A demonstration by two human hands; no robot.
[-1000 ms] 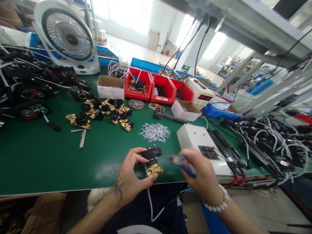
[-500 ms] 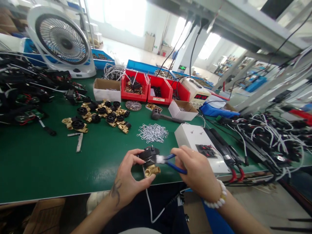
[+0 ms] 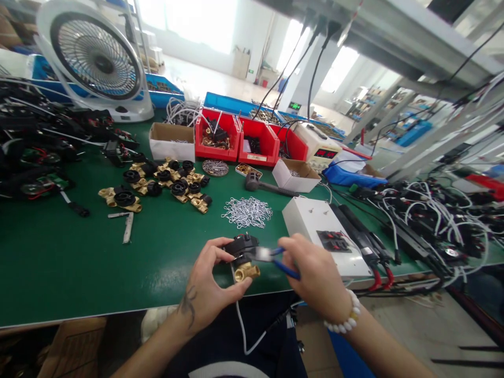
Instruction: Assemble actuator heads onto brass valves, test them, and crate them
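Note:
My left hand (image 3: 208, 286) grips a brass valve with a black plastic top (image 3: 244, 256), held just above the front edge of the green bench (image 3: 79, 268). A white cable hangs from the valve. My right hand (image 3: 315, 275) is closed round blue-handled pliers (image 3: 275, 258). The pliers' metal jaws touch the valve's black top from the right. A bead bracelet sits on my right wrist.
A pile of small metal clips (image 3: 248, 211) lies just beyond my hands. Several brass valves (image 3: 169, 184) sit to the left, red bins (image 3: 236, 139) and cardboard boxes behind. A white switch box (image 3: 318, 231) is at right, a fan (image 3: 94, 58) far left, tangled cables on both sides.
The pliers have moved left from beside the valve until their jaws meet its black top. My left hand keeps its hold on the valve.

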